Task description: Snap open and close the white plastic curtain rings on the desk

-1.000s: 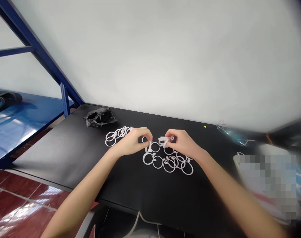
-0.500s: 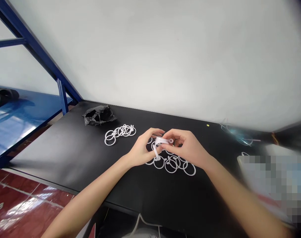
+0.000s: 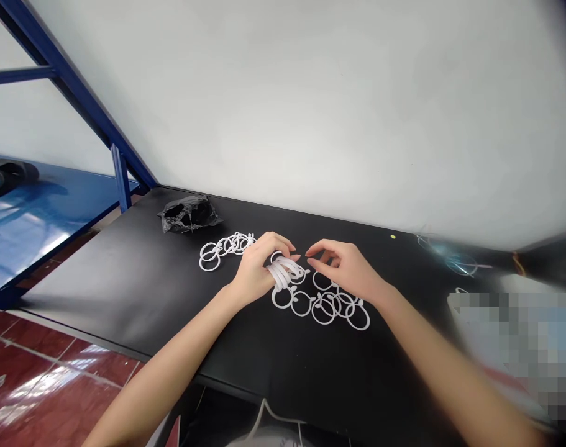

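Observation:
My left hand (image 3: 257,268) is curled around a small stack of white plastic rings (image 3: 285,270) above the black table (image 3: 124,292). My right hand (image 3: 345,268) hovers just right of that stack, fingers apart and slightly bent, holding nothing. Under and in front of both hands several loose white rings (image 3: 327,304) lie spread on the table. Another cluster of white rings (image 3: 224,248) lies to the left of my left hand.
A crumpled black plastic bag (image 3: 188,213) lies at the table's back left. A blue metal frame (image 3: 119,180) and blue shelf stand further left. A white wall runs behind the table. Clear wire-like items (image 3: 450,257) and a blurred patch sit at the right.
Both hands were pinching rings together between them. Now the right hand has let go and drawn back a little, and the stacked rings stay in the left hand.

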A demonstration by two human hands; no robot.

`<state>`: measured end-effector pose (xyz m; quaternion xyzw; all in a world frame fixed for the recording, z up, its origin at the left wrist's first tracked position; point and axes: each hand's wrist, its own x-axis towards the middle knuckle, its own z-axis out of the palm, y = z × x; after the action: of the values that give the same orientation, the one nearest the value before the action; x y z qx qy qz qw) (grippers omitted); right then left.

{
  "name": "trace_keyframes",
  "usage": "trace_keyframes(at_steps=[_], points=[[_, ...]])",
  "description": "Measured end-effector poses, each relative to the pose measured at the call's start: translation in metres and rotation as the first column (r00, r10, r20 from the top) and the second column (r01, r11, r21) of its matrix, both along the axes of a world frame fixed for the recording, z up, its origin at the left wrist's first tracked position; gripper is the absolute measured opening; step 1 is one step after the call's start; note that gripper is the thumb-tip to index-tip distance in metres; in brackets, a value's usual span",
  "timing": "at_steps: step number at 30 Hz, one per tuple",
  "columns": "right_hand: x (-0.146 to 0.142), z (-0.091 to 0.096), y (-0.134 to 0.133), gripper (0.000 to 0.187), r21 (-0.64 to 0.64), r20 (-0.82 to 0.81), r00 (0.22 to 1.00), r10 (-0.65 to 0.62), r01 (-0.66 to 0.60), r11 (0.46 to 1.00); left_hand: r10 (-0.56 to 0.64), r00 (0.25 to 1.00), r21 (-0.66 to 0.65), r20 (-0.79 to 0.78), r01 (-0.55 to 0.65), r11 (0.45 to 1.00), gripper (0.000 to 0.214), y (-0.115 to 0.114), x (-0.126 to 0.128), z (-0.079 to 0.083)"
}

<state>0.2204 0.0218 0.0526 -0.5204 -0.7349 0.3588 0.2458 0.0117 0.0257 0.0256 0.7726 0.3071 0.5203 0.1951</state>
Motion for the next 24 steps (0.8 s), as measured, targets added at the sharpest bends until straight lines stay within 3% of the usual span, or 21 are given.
trace_keyframes(at_steps=[5,7,10,17,24], points=[[-0.027,-0.031,0.025,0.013,0.042,0.156,0.987,0.031,-0.038,0.998,0.001,1.000,0.015,0.001,-0.001,1.000,0.019,0.005,-0.012,0.003],[-0.041,-0.038,0.035,0.015,0.068,0.178,0.984,0.012,-0.025,0.997,0.007,1.000,0.016,0.002,-0.007,1.000,0.020,0.007,-0.016,0.006],[-0.052,-0.040,0.047,0.003,0.089,0.175,0.985,-0.010,-0.005,0.996,0.028,0.999,0.037,-0.017,-0.027,0.999,0.021,0.009,-0.020,0.008],[-0.029,-0.023,0.050,0.019,-0.024,-0.037,0.999,-0.039,0.038,0.999,0.100,0.979,0.130,-0.176,-0.078,0.988,0.017,0.014,-0.025,0.003],[-0.032,0.000,0.019,0.028,-0.212,-0.259,0.964,0.060,-0.117,0.970,0.031,0.963,0.121,-0.269,0.002,0.993,0.027,0.012,-0.024,-0.001]])
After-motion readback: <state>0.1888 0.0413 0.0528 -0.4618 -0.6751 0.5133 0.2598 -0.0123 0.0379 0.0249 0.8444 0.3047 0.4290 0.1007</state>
